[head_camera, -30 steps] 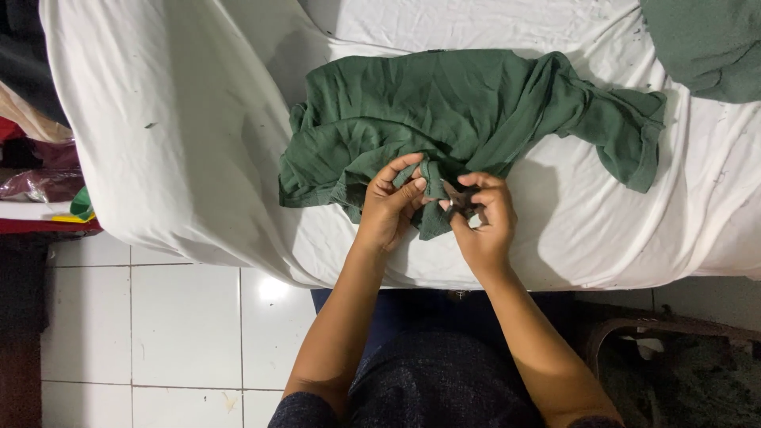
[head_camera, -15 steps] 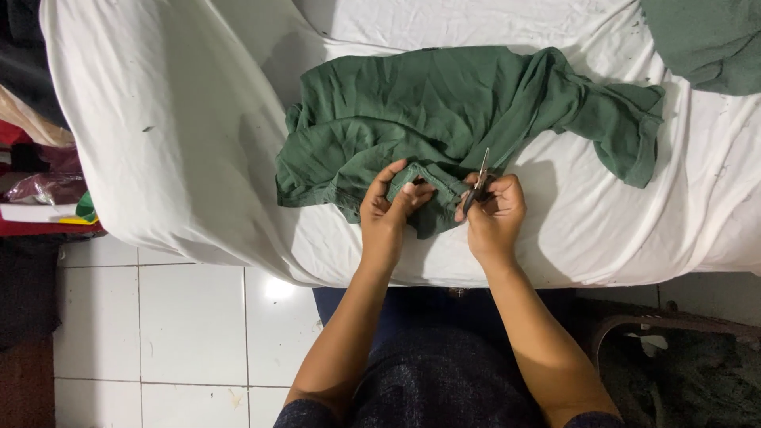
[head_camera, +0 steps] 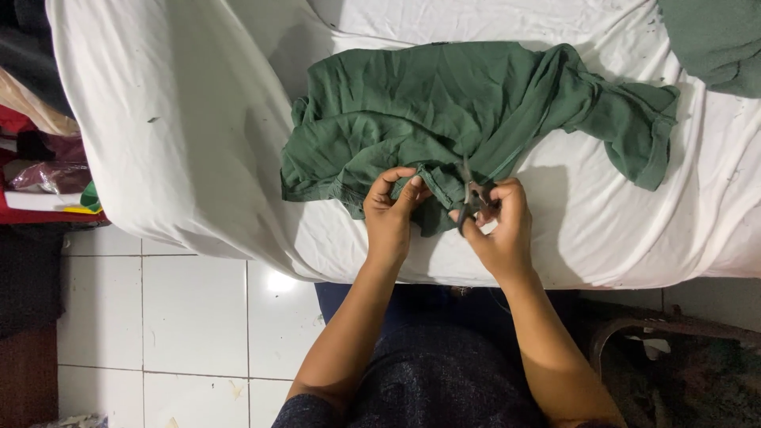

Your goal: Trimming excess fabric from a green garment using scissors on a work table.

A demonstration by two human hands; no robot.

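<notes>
Head view: crumpled dark green soft-knit garment (head_camera: 476, 111) lies wrinkled on a white cotton bed sheet (head_camera: 174, 143), near the bed's front edge. Left hand (head_camera: 390, 208) pinches a folded hem of the garment between thumb and fingers, closed on the cloth. Right hand (head_camera: 499, 226) is closed around small dark metal scissors (head_camera: 469, 198), whose slim blades point up against the same hem. Second green cloth (head_camera: 713, 40) sits at the sheet's far right corner, well apart. Glossy white floor tiles (head_camera: 190, 309) lie below. Red and brown bundled fabrics (head_camera: 32, 150) are piled left of the bed
</notes>
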